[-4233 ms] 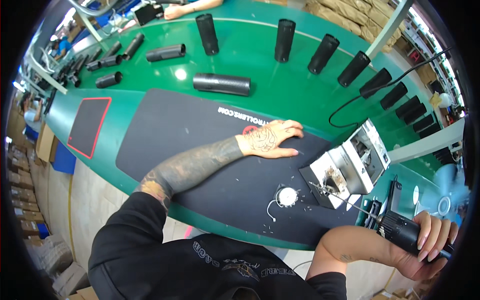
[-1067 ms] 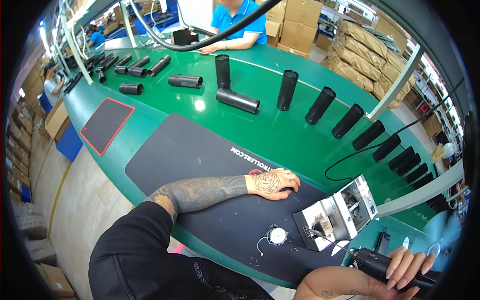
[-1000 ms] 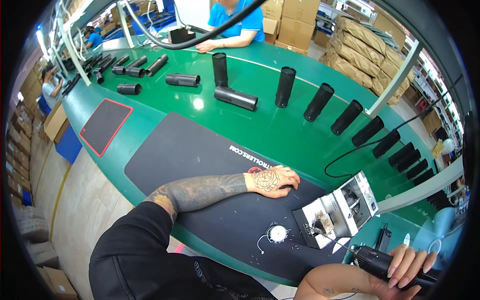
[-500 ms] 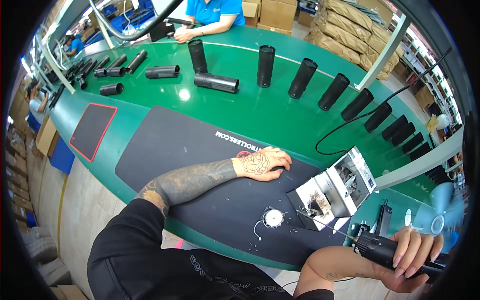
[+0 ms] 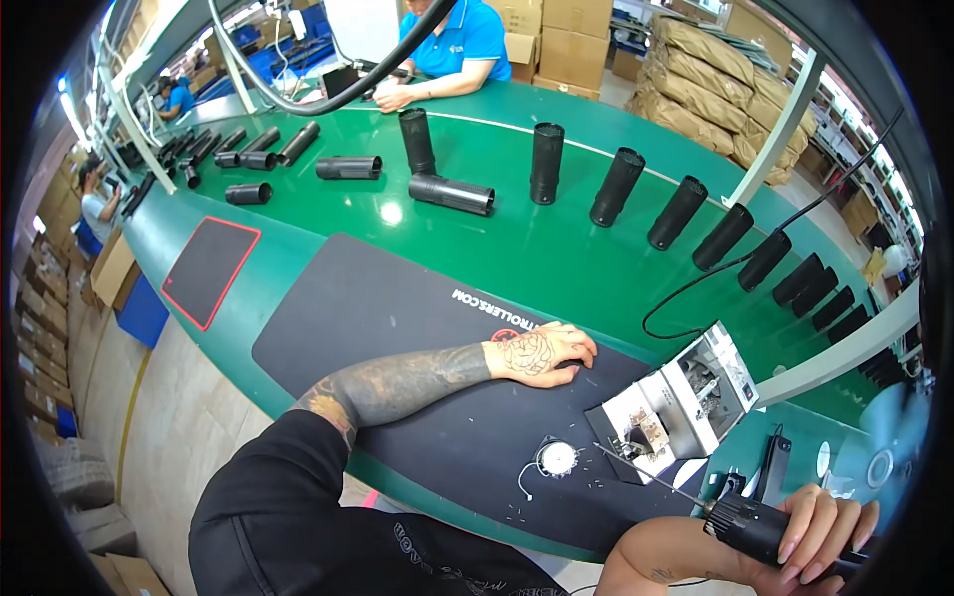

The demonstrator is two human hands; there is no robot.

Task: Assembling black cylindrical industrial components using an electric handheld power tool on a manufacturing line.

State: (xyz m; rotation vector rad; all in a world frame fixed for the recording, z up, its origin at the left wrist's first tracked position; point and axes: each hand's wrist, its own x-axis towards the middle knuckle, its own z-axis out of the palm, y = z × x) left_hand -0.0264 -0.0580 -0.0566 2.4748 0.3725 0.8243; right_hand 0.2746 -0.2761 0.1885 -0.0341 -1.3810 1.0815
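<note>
My right hand [image 5: 817, 531] is wrapped round a black electric screwdriver [image 5: 747, 521] at the lower right. Its long thin bit [image 5: 651, 481] points up and left, with the tip beside the front of a white and black screw feeder [image 5: 676, 402]. My left hand [image 5: 545, 355] rests palm down on the dark desk mat [image 5: 397, 318], thumb and fingers apart, nothing visible in it. Between the hands and nearer to me lies a small round white part [image 5: 557, 458] in a dark frame, with a short white cable and connector. Several tiny screws [image 5: 593, 486] are scattered beside it.
Black tubes [image 5: 548, 164] stand in a curved row along the green table [image 5: 477, 129]; others lie at left. A red-edged pad [image 5: 212, 273] is at left. A blue fan [image 5: 879, 462] and black adapter [image 5: 773, 467] are right. A person in blue [image 5: 462, 55] sits opposite.
The whole view has shifted, so everything appears lower and slightly right. My hands keep nearly the same places on the table, and the screwdriver stays in my right hand.
</note>
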